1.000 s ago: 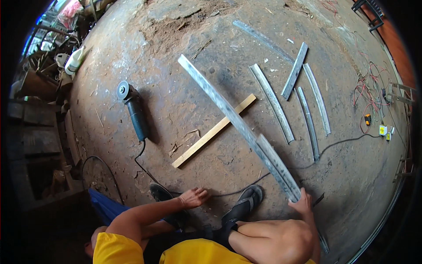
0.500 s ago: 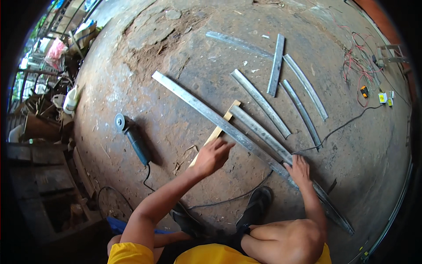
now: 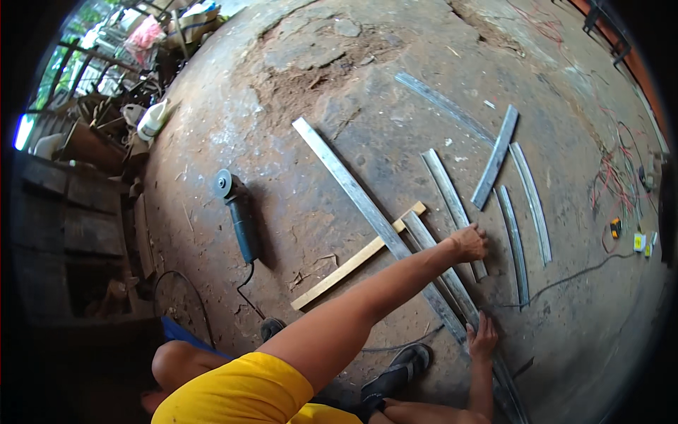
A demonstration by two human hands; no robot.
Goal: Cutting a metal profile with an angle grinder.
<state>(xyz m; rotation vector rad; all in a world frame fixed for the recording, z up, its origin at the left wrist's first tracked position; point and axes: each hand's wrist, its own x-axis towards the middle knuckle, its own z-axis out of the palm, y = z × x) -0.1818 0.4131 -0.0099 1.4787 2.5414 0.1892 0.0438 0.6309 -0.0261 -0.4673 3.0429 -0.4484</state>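
Observation:
Stretched across the floor to the right, my left hand (image 3: 470, 244) covers part of a short metal channel (image 3: 445, 185); its fingers are curled downward and partly hidden, so a grip is not certain. My right hand (image 3: 482, 339) is closed around the edge of a longer grey metal channel (image 3: 441, 263), thumb on the near side. Beside that lies a long metal bar (image 3: 346, 180), passing under my left forearm. Both long pieces rest across a wooden strip (image 3: 339, 274).
An angle grinder (image 3: 241, 225) with a dark cord lies at left. More metal pieces (image 3: 496, 157) lie at right, near tangled cables (image 3: 616, 177) and a yellow-black tape measure (image 3: 616, 227). A white jug (image 3: 153, 120) stands among clutter at far left.
My left hand has moved from beside the long bar rightward to the short channel. My right hand stays at the longer channel. The view has shifted, showing the floor items lower and mostly farther right.

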